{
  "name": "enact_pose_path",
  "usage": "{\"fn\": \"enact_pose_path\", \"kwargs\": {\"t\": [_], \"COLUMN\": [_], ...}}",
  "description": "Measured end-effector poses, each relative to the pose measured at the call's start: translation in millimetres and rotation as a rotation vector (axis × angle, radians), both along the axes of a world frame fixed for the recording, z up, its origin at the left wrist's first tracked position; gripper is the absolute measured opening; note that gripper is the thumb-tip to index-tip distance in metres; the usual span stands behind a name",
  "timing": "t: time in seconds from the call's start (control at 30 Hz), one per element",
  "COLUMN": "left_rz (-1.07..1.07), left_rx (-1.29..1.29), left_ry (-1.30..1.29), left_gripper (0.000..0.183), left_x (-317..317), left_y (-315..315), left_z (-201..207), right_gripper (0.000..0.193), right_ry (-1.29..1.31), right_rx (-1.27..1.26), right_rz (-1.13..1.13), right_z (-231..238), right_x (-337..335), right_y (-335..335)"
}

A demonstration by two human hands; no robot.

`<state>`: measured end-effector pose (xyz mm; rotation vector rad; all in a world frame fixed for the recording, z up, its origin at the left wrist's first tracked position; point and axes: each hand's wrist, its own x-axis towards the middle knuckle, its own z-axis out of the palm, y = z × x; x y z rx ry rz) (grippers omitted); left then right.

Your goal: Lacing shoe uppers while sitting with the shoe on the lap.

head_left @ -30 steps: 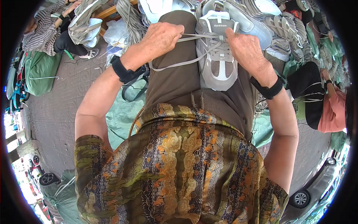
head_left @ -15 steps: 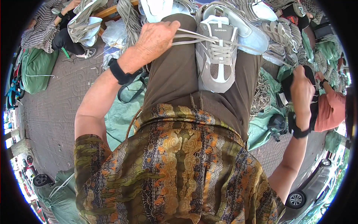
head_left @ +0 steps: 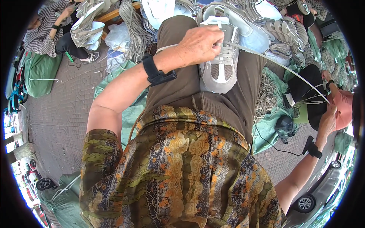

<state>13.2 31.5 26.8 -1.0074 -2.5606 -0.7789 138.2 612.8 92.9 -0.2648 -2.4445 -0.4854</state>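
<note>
A grey-and-white sneaker [head_left: 219, 80] rests between my thighs, its toe toward me and its laces threaded across the front. Over the tongue and upper eyelets, my left hand [head_left: 202, 44] is closed, pinching a shoelace; its fingertips partly hide the lacing. From the sneaker a pale flat shoelace [head_left: 286, 67] stretches taut to the far right. There my right hand [head_left: 327, 119] is closed on that lace with the arm extended; the exact fingertip hold is small and hard to see. Another bit of lace shows beside my left wrist, over my left thigh.
Beyond my knees lie stacked grey shoe uppers [head_left: 285, 32] and white shoe parts [head_left: 157, 13]. A heap of laces [head_left: 267, 95] sits right of my thigh. A co-worker's pink sleeve [head_left: 342, 108] is close to my right hand. Green sacks [head_left: 42, 74] and a parked car [head_left: 323, 193] stand around.
My right hand has moved farther right and down, drawing the lace out long. My left hand has come rightward from beside the sneaker to over its laces.
</note>
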Motion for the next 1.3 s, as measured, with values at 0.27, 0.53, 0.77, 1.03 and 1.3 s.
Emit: {"fn": "enact_pose_path", "kwargs": {"t": [0.27, 0.53, 0.77, 1.03, 1.3], "left_rz": [0.033, 0.154, 0.189, 0.211, -0.058], "left_rx": [0.056, 0.027, 0.125, 0.0, -0.15], "left_ry": [0.125, -0.117, -0.036, -0.025, 0.162], "left_gripper": [0.017, 0.014, 0.021, 0.026, 0.02], "left_x": [-6.8, -7.4, 1.1, -10.5, -36.7], "left_y": [-12.5, -41.2, -34.9, -11.6, -21.6], "left_z": [-15.6, -37.8, -30.5, -24.0, -10.7], "right_gripper": [0.035, 0.027, 0.015, 0.021, 0.019], "right_ry": [-0.044, -0.232, -0.276, -0.309, -0.379], "right_rx": [0.038, 0.08, -0.466, -0.401, -0.478], "right_rz": [-0.565, -0.039, 0.68, 0.807, 0.722], "right_z": [42.8, -35.5, -64.5, -88.3, -101.1], "right_x": [24.0, -49.4, -77.9, -91.7, -101.4], "right_y": [120.5, 95.4, -228.7, -343.4, -349.8]}}
